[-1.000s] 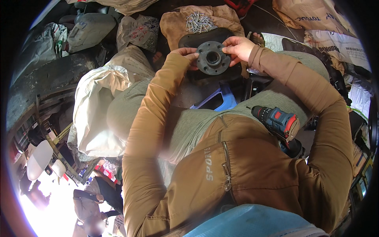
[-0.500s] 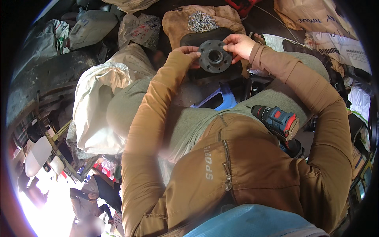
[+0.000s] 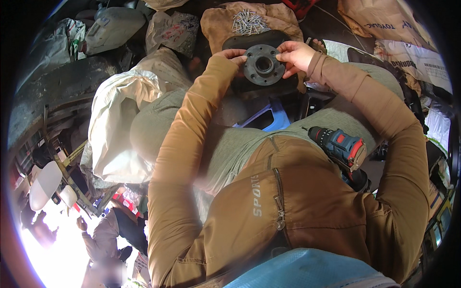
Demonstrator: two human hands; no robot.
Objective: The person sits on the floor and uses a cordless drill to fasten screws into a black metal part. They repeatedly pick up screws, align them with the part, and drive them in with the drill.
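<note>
A round dark metal flange (image 3: 262, 65) with a centre hole and several bolt holes lies on a dark oval plate (image 3: 269, 45). My left hand (image 3: 234, 56) grips the flange's left edge and my right hand (image 3: 294, 55) grips its right edge. Just beyond the plate, a pile of silver screws (image 3: 249, 21) lies on a brown sack. A blue and red cordless drill (image 3: 342, 149) rests on my lap by my right elbow.
A blue plastic stool (image 3: 269, 120) shows between my knees. White sacks (image 3: 115, 129) lie to my left, with a grey plastic jug (image 3: 113, 26) at the back left. Printed brown and white sacks (image 3: 384, 24) are piled at the back right. Another person (image 3: 103, 235) crouches at the lower left.
The view has shifted slightly. Both hands stay on the flange, turning it only a little on the plate. The drill has not moved.
</note>
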